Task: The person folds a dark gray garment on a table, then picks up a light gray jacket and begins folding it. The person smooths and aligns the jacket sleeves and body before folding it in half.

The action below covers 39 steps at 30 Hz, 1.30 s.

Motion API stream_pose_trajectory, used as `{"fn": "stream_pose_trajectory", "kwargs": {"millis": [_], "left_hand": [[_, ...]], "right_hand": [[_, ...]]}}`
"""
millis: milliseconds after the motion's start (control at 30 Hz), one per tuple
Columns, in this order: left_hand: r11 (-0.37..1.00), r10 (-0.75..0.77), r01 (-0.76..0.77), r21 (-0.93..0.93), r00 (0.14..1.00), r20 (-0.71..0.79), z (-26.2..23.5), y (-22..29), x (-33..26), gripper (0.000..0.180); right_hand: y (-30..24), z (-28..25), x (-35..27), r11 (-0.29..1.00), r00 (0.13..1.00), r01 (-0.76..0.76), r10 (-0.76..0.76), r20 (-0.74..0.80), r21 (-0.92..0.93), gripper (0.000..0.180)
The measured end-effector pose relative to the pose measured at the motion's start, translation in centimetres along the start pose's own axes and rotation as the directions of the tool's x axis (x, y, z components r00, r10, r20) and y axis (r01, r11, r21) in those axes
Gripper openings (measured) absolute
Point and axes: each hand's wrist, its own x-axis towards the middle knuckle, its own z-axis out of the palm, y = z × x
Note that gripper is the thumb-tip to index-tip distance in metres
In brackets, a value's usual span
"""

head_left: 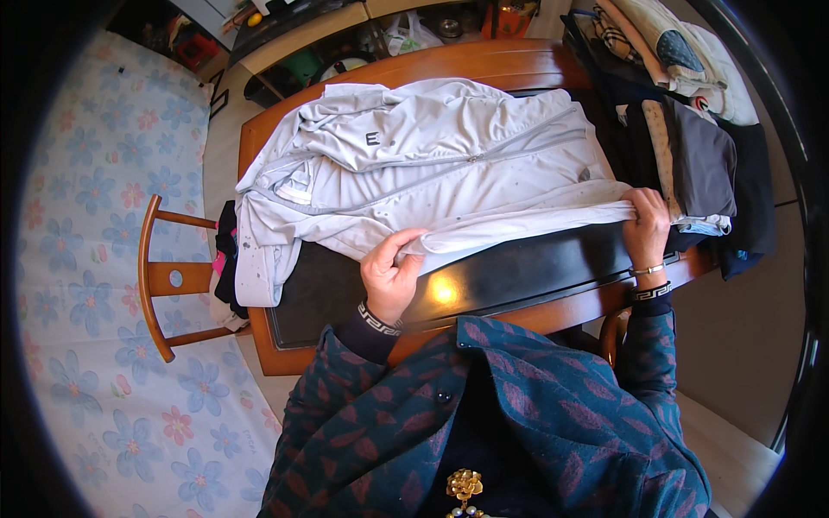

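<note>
A light grey zip-up jacket with a dark emblem on its chest lies spread across the table, its collar end to the left and its hem to the right. My left hand is closed on the jacket's near edge, around the middle of its length. At the hem corner, my right hand grips the same edge. Between the two hands the fabric is stretched and lifted slightly off the dark tabletop. One sleeve droops over the table's left edge. The zip runs lengthwise and looks partly undone.
The wooden table has a black, shiny top. Stacks of folded clothes stand at its right end. A wooden chair with clothes on it is at the left, beside a flower-patterned cover. Shelves with household items line the back.
</note>
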Motion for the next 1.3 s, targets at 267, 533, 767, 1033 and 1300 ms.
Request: {"fn": "stream_pose_trajectory", "kwargs": {"millis": [267, 533, 767, 1033, 1300], "left_hand": [[1.0, -0.006, 0.005, -0.024, 0.999, -0.045, -0.3, -0.4, -0.1, 0.02], [0.998, -0.058, 0.052, 0.025, 0.919, 0.389, -0.5, -0.4, 0.8, 0.023], [0.989, 0.083, -0.108, 0.099, 0.969, 0.234, -1.6, 0.3, 4.5, 0.029], [0.886, 0.031, -0.08, 0.457, 0.993, 0.114, -0.4, -6.5, 10.0, 0.025], [0.899, 0.158, -0.176, 0.402, 0.984, 0.076, -0.1, -8.3, 9.3, 0.02]], "right_hand": [[-0.7, -1.7, 0.7, 0.994, 0.987, 0.009, 0.009, -0.162, 0.111, 0.025], [0.2, -1.2, -1.4, 0.98, 0.951, -0.185, 0.158, 0.266, 0.08, 0.025], [1.2, -0.6, 2.1, 0.878, 0.966, -0.253, 0.21, 0.148, 0.407, 0.021], [3.0, 8.8, 4.7, 0.947, 0.971, -0.232, 0.238, -0.001, 0.223, 0.024], [1.6, 7.4, 4.6, 0.977, 0.967, -0.094, 0.135, -0.216, 0.193, 0.02]]}}
